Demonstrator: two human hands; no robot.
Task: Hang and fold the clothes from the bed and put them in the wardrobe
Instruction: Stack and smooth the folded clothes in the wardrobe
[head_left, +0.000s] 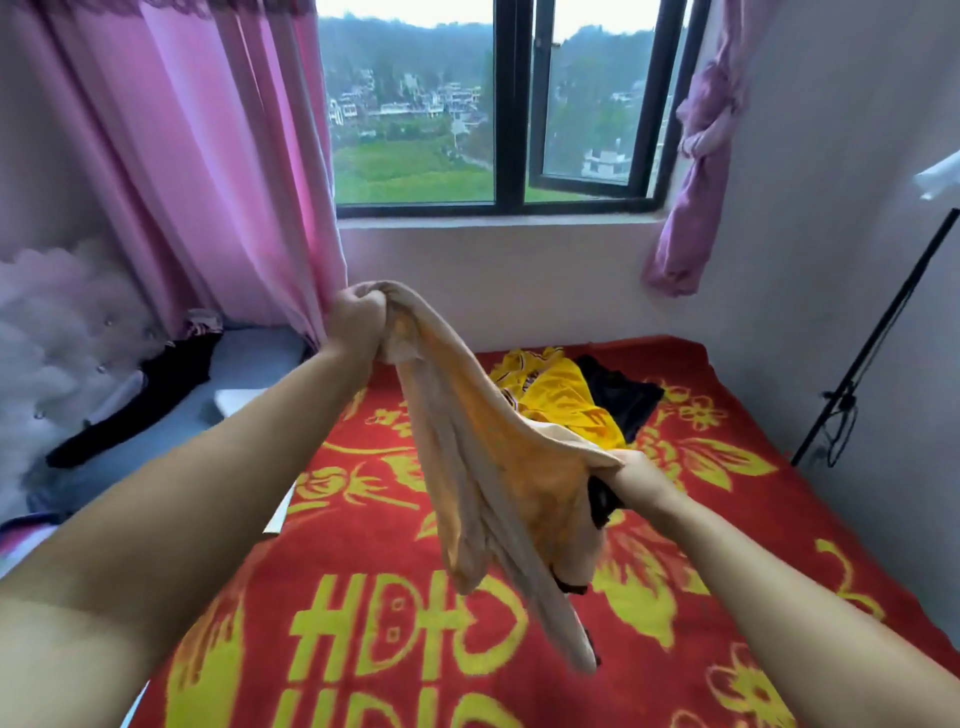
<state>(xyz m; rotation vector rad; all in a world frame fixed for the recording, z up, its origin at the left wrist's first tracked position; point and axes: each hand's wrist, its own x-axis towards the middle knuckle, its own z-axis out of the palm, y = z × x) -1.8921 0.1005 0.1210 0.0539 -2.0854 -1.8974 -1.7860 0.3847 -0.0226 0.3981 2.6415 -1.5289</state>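
Note:
A beige garment (483, 478) hangs stretched between both of my hands above the bed. My left hand (358, 325) grips one bunched end, raised near the pink curtain. Lower and to the right, my right hand (631, 480) grips the other end together with something black that peeks out under the fingers. The loose fabric droops toward the red blanket (363, 597). A yellow jersey (558, 397) and a black garment (621, 392) lie crumpled on the bed's far side.
A pink curtain (218, 171) hangs at the left of the window (498, 104). Dark clothes (150, 389) lie on the grey bedding by the tufted headboard (47, 332). A black stand (878, 338) leans along the right wall.

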